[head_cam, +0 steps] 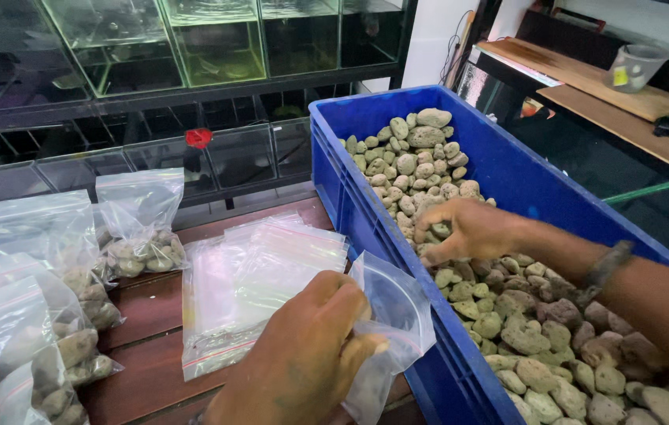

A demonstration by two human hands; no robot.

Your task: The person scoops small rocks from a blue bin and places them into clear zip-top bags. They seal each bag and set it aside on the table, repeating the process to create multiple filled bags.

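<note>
Blue crate full of stones: right hand inside, fingers clenched on some. Just left of crate, left hand pinching clear bag, mouth toward stones. Right hand nearer.

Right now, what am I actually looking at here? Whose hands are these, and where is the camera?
There is no machine here: a person wears a camera on the head, looking down at their own two hands. The left hand holds open a small clear plastic bag. The right hand reaches into a blue crate full of porous grey stones and pinches a few. On the wooden table lie a stack of empty clear bags and, at the left, bags already filled with stones. Glass tanks stand on shelves behind.
</note>
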